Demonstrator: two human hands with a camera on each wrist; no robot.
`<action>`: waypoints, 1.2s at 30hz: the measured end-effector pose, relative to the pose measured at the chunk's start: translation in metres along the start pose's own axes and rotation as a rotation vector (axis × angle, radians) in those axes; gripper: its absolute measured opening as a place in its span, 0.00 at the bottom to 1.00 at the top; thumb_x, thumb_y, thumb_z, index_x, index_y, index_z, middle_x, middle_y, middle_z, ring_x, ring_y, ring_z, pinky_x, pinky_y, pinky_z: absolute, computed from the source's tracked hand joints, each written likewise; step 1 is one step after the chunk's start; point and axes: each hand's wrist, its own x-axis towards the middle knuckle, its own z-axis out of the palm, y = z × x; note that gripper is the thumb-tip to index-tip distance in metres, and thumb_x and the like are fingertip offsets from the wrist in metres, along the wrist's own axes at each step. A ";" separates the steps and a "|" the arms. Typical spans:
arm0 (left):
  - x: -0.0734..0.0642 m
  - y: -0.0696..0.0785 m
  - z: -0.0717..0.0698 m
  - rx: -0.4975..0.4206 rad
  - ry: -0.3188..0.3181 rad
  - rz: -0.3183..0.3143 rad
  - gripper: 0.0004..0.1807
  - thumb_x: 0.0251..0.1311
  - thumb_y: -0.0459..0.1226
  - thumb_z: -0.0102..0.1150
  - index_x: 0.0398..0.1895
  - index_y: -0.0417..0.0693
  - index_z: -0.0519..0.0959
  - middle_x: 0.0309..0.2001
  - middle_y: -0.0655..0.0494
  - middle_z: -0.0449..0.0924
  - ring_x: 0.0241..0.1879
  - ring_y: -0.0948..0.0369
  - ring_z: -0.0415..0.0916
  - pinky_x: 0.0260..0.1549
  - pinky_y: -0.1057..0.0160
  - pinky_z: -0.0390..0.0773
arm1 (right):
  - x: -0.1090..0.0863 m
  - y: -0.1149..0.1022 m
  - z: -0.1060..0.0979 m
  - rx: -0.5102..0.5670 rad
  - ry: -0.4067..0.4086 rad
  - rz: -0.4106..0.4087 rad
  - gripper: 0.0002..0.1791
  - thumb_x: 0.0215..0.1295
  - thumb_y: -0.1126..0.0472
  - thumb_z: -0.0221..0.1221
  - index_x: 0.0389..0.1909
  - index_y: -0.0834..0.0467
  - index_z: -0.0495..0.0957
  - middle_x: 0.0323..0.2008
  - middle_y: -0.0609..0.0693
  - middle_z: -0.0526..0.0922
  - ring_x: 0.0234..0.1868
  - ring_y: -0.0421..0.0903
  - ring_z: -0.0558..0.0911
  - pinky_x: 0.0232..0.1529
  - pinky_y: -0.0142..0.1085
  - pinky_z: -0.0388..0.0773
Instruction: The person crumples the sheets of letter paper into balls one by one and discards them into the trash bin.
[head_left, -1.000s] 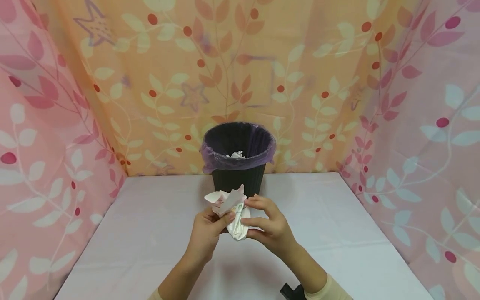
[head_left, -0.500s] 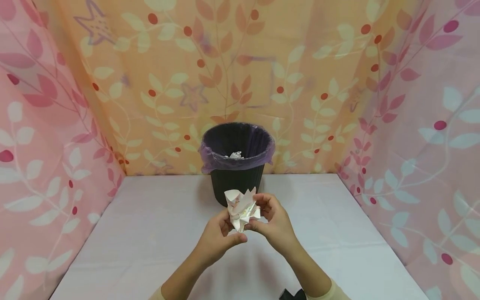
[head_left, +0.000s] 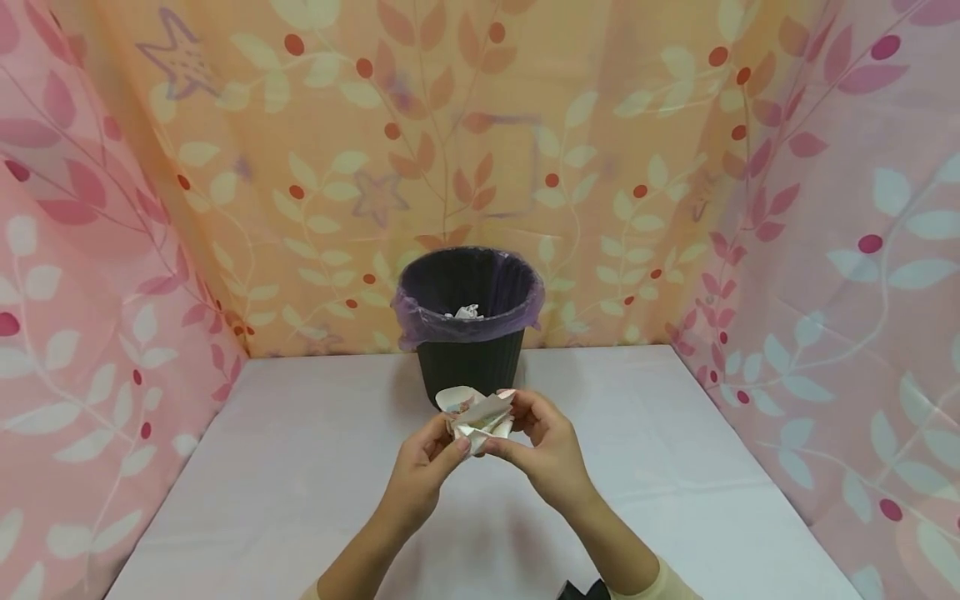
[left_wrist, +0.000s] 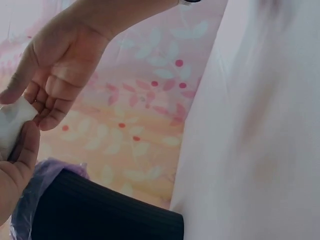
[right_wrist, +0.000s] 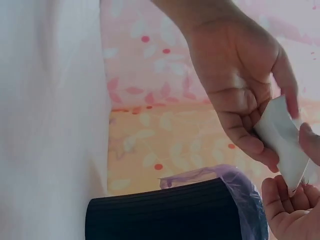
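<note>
Between both hands is a crumpled piece of white paper (head_left: 482, 419) with faint coloured marks on one side. My left hand (head_left: 415, 473) pinches its left part, thumb on the near side. At the right, my right hand (head_left: 553, 457) grips the paper between thumb and fingers. In the right wrist view the paper (right_wrist: 284, 142) appears as a pale folded flap held from both sides. The hands hold it above the table, in front of a black trash bin (head_left: 472, 365).
A purple bag (head_left: 420, 327) lines the bin and folds over its rim. Crumpled white paper (head_left: 468, 312) lies inside. A black object (head_left: 585, 592) shows at the front edge, beside the right sleeve. Patterned curtains (head_left: 480, 150) enclose the white table (head_left: 300, 467) on three sides.
The paper has gone from a narrow bundle to a more spread, crumpled shape. My right fingers, first loosely at its side, now grip it; my left thumb lifted off and is back on it.
</note>
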 end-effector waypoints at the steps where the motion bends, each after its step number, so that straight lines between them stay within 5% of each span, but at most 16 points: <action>1: 0.000 0.000 0.001 0.004 0.019 -0.004 0.22 0.75 0.32 0.54 0.68 0.34 0.70 0.60 0.34 0.76 0.50 0.58 0.81 0.53 0.65 0.83 | -0.001 0.000 0.001 -0.001 0.002 0.000 0.29 0.53 0.67 0.76 0.57 0.60 0.78 0.51 0.54 0.81 0.46 0.51 0.81 0.50 0.33 0.82; 5: -0.001 -0.002 0.005 0.036 0.093 -0.013 0.20 0.74 0.33 0.57 0.65 0.37 0.74 0.55 0.38 0.79 0.47 0.57 0.81 0.50 0.64 0.84 | -0.004 0.003 0.004 -0.028 0.018 -0.021 0.22 0.53 0.66 0.76 0.50 0.56 0.83 0.47 0.52 0.80 0.45 0.49 0.79 0.48 0.32 0.82; 10: -0.001 -0.009 0.006 0.020 0.160 -0.037 0.13 0.73 0.32 0.57 0.58 0.39 0.78 0.48 0.42 0.82 0.42 0.56 0.82 0.43 0.60 0.87 | -0.008 0.006 0.014 -0.134 0.046 -0.146 0.10 0.56 0.66 0.75 0.38 0.54 0.87 0.35 0.48 0.80 0.38 0.44 0.80 0.38 0.31 0.81; 16: 0.005 -0.004 -0.001 -0.090 0.220 -0.159 0.18 0.71 0.31 0.59 0.62 0.40 0.77 0.50 0.39 0.82 0.43 0.53 0.85 0.42 0.56 0.88 | 0.000 0.012 0.008 -0.284 -0.040 -0.371 0.26 0.53 0.64 0.76 0.55 0.54 0.84 0.44 0.46 0.82 0.45 0.43 0.83 0.46 0.31 0.83; 21: 0.008 0.002 -0.006 -0.168 0.152 -0.261 0.20 0.73 0.33 0.56 0.64 0.36 0.74 0.51 0.45 0.84 0.46 0.51 0.86 0.46 0.52 0.87 | 0.005 0.013 0.006 -0.327 -0.050 -0.646 0.29 0.47 0.73 0.76 0.54 0.61 0.84 0.45 0.52 0.83 0.45 0.46 0.85 0.46 0.30 0.84; 25: 0.009 0.007 -0.008 -0.116 0.075 -0.304 0.21 0.74 0.37 0.56 0.63 0.32 0.74 0.50 0.48 0.86 0.45 0.55 0.86 0.49 0.56 0.85 | 0.007 0.016 0.003 -0.282 -0.036 -0.762 0.21 0.47 0.77 0.74 0.46 0.64 0.87 0.36 0.54 0.84 0.37 0.46 0.85 0.38 0.27 0.84; 28: 0.008 0.009 -0.011 -0.093 0.011 -0.240 0.25 0.73 0.38 0.58 0.67 0.33 0.71 0.58 0.46 0.82 0.52 0.59 0.83 0.54 0.64 0.82 | 0.009 0.019 -0.002 -0.245 -0.039 -0.748 0.18 0.47 0.79 0.73 0.42 0.65 0.88 0.33 0.55 0.84 0.34 0.46 0.85 0.35 0.26 0.83; 32: 0.006 0.008 -0.012 -0.154 -0.096 -0.043 0.34 0.68 0.32 0.64 0.73 0.33 0.62 0.66 0.37 0.73 0.59 0.58 0.77 0.58 0.66 0.79 | 0.007 0.017 -0.006 -0.106 -0.049 -0.602 0.20 0.43 0.85 0.71 0.40 0.66 0.88 0.32 0.55 0.84 0.34 0.46 0.85 0.34 0.28 0.84; 36: 0.001 0.005 -0.005 -0.159 -0.071 0.103 0.34 0.63 0.27 0.67 0.71 0.32 0.64 0.58 0.38 0.76 0.53 0.59 0.80 0.52 0.66 0.83 | 0.004 0.011 -0.004 0.013 -0.077 -0.451 0.19 0.48 0.85 0.68 0.40 0.66 0.88 0.31 0.55 0.82 0.31 0.46 0.83 0.30 0.32 0.84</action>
